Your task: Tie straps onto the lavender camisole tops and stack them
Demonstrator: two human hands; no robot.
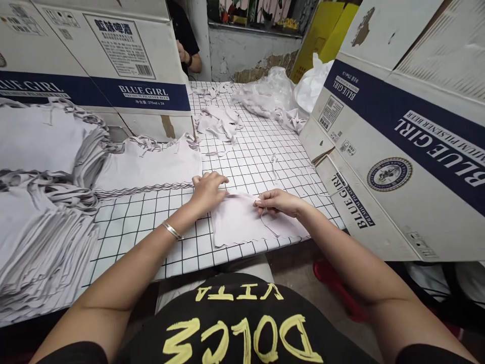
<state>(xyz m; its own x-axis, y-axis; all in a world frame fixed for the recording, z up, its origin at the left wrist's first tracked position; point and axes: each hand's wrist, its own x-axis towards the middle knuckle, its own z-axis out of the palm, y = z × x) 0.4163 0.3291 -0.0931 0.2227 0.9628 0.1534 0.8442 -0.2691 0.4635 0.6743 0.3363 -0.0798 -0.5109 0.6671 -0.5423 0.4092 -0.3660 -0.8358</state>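
A small pale pink fabric piece (242, 222) with a scalloped lower edge lies near the front edge of the checked table (151, 237). My left hand (207, 189) rests at its upper left corner, fingers curled and pressing down on the cloth. My right hand (278, 202) is at its upper right, fingers pinched on a thin string (270, 226) that loops down over the fabric. A bracelet sits on my left wrist.
Stacks of the same fabric pieces (41, 242) fill the left side, with another stack (151, 167) ahead. Blue Girl cartons stand at the left (94, 55) and right (409, 136). Loose pieces and strings (220, 121) and plastic bags (273, 91) lie further back. Another person's hand (184, 53) shows behind the left carton.
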